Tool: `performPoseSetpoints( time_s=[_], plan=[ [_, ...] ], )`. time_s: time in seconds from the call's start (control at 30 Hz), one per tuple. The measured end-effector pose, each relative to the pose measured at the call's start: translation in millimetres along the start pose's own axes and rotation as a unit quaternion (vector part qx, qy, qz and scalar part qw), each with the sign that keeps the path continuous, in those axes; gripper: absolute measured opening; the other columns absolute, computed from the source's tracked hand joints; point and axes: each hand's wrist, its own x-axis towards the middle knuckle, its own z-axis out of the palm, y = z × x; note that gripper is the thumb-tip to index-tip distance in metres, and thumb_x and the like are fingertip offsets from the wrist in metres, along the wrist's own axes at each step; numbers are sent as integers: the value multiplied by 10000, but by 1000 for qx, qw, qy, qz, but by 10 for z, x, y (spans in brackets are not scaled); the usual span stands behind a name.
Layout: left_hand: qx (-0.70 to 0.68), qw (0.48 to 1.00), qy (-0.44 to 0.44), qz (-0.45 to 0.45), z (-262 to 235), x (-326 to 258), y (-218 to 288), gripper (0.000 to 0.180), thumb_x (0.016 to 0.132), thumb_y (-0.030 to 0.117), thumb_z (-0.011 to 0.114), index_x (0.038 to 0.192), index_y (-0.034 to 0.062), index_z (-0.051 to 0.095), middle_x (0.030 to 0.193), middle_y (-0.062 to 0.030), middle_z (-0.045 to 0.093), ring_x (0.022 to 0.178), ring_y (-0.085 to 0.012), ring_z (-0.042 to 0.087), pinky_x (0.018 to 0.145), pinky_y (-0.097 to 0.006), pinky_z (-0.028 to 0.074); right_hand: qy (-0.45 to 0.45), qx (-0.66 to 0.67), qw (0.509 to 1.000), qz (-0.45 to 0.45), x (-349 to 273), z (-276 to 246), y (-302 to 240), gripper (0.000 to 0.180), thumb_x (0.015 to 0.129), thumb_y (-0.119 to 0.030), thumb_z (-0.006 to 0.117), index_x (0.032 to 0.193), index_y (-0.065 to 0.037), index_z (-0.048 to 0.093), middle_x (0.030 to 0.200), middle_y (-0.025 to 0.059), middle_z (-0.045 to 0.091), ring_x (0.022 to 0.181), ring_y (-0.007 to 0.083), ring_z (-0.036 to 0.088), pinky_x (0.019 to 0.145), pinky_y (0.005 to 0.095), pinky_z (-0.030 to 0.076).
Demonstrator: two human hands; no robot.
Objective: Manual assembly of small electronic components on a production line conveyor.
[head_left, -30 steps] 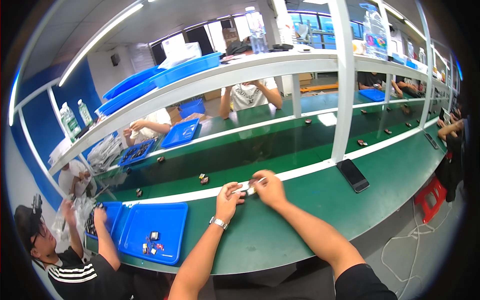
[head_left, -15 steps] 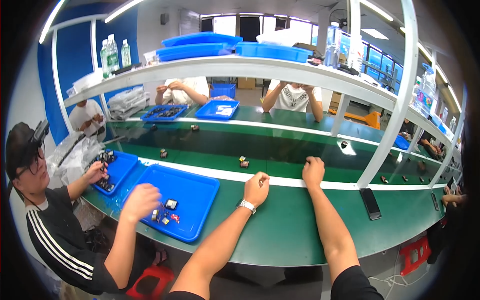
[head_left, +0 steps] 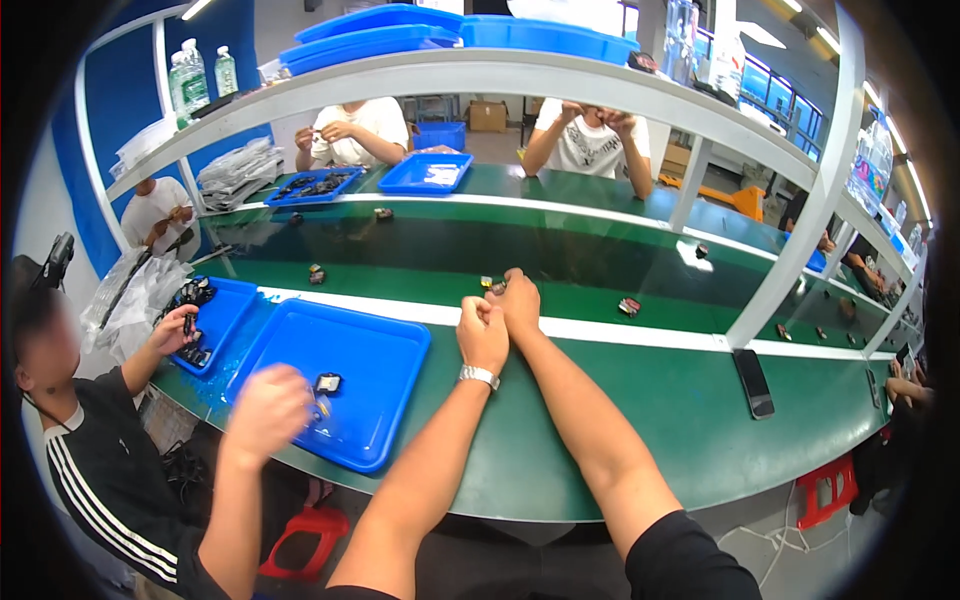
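Note:
My left hand (head_left: pixel 483 336), with a metal-banded watch (head_left: pixel 480 376) at the wrist, is closed with its fingers curled. Whatever it may hold is hidden. Right beside it, my right hand (head_left: pixel 519 301) reaches over the white strip to the dark green belt. Its fingertips are closed on a small electronic part (head_left: pixel 488 283) with a yellow top, partly covered by the fingers. Another small dark part (head_left: pixel 628 306) with a pale label lies on the belt to the right.
A blue tray (head_left: pixel 400 395) with a few parts stands left of my forearms, where a co-worker's blurred hand (head_left: pixel 268 412) reaches over it. A phone (head_left: pixel 753 384) lies on the right. The shelf post (head_left: pixel 800 240) rises beyond it. Co-workers sit across the belt.
My right hand has moved left to the part near my left hand. A part now shows where my right hand was. The view has tilted down a little.

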Motion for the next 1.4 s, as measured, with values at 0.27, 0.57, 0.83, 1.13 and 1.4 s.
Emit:
performPoseSetpoints(
  time_s=[0.27, 0.57, 0.83, 1.13, 1.4],
  plan=[
    [44, 995, -83, 28, 9, 86, -1, 109, 854, 98, 632, 859, 28, 550, 702, -64, 616, 644, -158, 589, 618, -308, 482, -13, 211, 975, -63, -683, -1302, 683, 499, 699, -101, 754, 1150, 2, 566, 1012, 135, 673, 848, 244, 642, 802, 335, 517],
    [-49, 838, -514, -180, 41, -143, 354, 272, 986, 249, 493, 1007, 4, 607, 799, -66, 645, 608, -92, 582, 507, -209, 467, -197, 360, 909, -75, -1096, -1878, 1048, 510, 753, 50, 698, 1241, -1, 561, 1170, 78, 647, 963, 146, 606, 812, 274, 518],
    [-160, 796, -530, -246, -97, -92, 201, 292, 1001, 239, 501, 1094, -12, 616, 902, -75, 663, 744, -117, 620, 625, -231, 485, -259, 293, 907, -155, -868, -1795, 689, 731, 774, 47, 666, 1441, -101, 408, 1271, 97, 622, 820, 155, 569, 848, 298, 500],
    [-187, 834, -468, -224, -30, -175, 315, 355, 993, 124, 477, 1336, 32, 496, 1026, -106, 659, 880, -179, 654, 763, -287, 534, -66, 152, 946, -279, -908, -1791, 757, 360, 768, -1, 683, 1106, -121, 659, 1063, 78, 562, 1025, 260, 548, 825, 348, 501],
    [-210, 823, -467, -247, 3, -201, 394, 383, 969, 68, 473, 1350, 33, 477, 1091, -126, 644, 970, -212, 654, 871, -353, 561, -97, 142, 946, -275, -922, -1824, 759, 212, 756, -54, 731, 936, -114, 637, 1229, 85, 496, 1154, 286, 503, 897, 381, 496]
  ],
)
